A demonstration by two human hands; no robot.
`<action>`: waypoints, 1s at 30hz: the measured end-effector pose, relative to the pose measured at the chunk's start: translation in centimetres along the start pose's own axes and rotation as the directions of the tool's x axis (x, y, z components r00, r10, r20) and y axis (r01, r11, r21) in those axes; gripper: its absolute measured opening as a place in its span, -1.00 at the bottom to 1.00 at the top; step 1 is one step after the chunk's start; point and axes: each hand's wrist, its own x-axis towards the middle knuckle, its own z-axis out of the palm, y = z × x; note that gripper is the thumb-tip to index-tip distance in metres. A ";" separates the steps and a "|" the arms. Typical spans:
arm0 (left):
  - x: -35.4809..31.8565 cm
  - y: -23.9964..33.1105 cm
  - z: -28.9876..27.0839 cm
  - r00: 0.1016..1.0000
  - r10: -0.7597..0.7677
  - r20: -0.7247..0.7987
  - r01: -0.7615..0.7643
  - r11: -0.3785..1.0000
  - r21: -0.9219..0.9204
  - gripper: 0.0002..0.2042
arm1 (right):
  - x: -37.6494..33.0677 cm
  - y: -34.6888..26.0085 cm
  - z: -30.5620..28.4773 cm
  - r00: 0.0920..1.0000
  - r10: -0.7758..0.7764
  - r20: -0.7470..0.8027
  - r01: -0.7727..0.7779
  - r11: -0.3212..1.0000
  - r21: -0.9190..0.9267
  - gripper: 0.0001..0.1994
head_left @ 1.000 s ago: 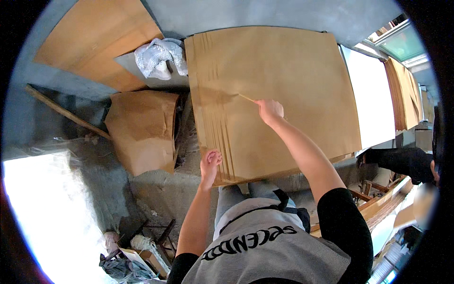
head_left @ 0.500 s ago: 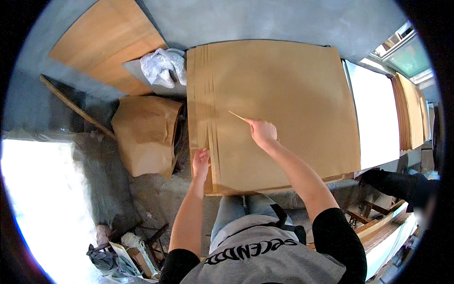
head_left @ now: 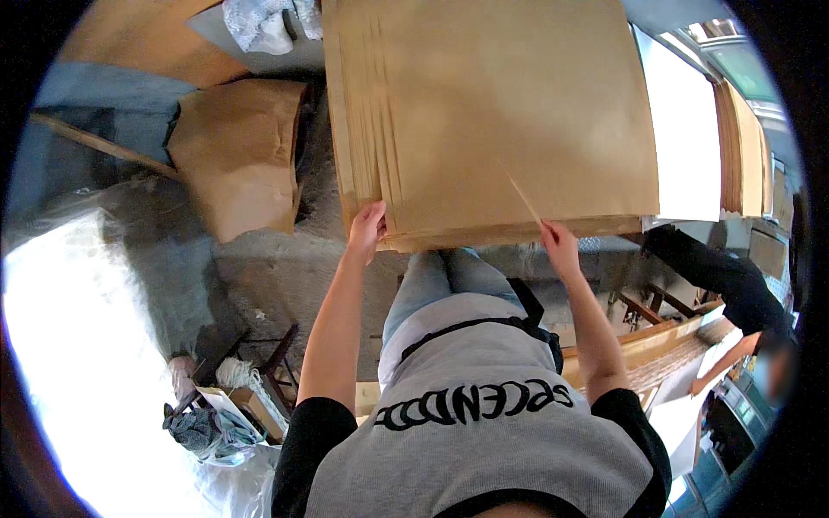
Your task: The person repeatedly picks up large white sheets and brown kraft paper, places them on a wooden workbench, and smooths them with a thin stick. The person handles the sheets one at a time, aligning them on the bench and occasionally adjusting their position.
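Note:
A thick stack of large brown paper sheets [head_left: 492, 112] lies in front of me, its near edge above my knees. My left hand [head_left: 367, 229] grips the near left corner of the stack, fingers on the top sheets. My right hand [head_left: 560, 244] is closed on a thin wooden stick [head_left: 523, 199] that slants up and left across the top sheet near the stack's front edge.
A crumpled brown paper bag [head_left: 237, 155] stands left of the stack on a grey floor. White cloth [head_left: 263, 22] lies at the top. Another person in dark sleeves [head_left: 721, 276] works at the right beside wooden boards and more paper stacks [head_left: 743, 147]. Clutter lies lower left.
My right hand with the stick has drawn back from the middle of the top sheet to the stack's near edge. My left hand stayed at the near left corner.

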 end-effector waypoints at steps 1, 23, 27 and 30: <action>-0.4 -0.5 0.0 0.998 0.013 0.055 -0.011 0.999 -0.040 -0.70 | -2.3 2.0 0.5 0.999 -0.002 -0.032 0.002 1.000 0.004 -0.80; 0.8 -8.4 13.5 0.982 -0.118 -0.148 0.067 0.947 -0.313 -0.65 | -2.2 6.8 -5.0 0.822 0.295 0.487 -0.524 0.726 0.445 -0.69; -2.9 -9.7 13.6 0.966 -0.108 -0.234 0.040 0.960 -0.276 -0.71 | 0.7 13.2 -8.3 0.812 0.283 0.510 -0.583 0.372 0.722 -0.70; -4.4 -11.0 14.0 0.951 -0.114 -0.288 0.020 0.951 -0.310 -0.74 | 2.2 16.3 -11.3 0.797 0.361 0.484 -0.589 0.290 0.754 -0.62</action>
